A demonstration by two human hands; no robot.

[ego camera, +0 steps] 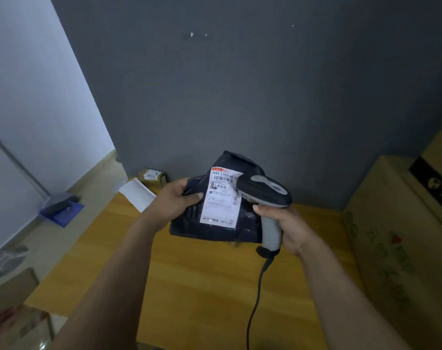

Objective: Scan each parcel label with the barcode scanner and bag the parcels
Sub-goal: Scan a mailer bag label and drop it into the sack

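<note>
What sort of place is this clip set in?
Likely a small parcel-sorting corner of a room: a labelled dark mailer parcel and corded barcode scanner held over a wooden table, with large cardboard boxes at the right.

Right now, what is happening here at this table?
A person is scanning a parcel. The left hand grips a dark parcel by its left edge and holds it up above the wooden table, with its white label facing the camera. The right hand grips a corded scanner, whose head sits close over the label's right edge. A small brown parcel lies at the table's far edge.
</note>
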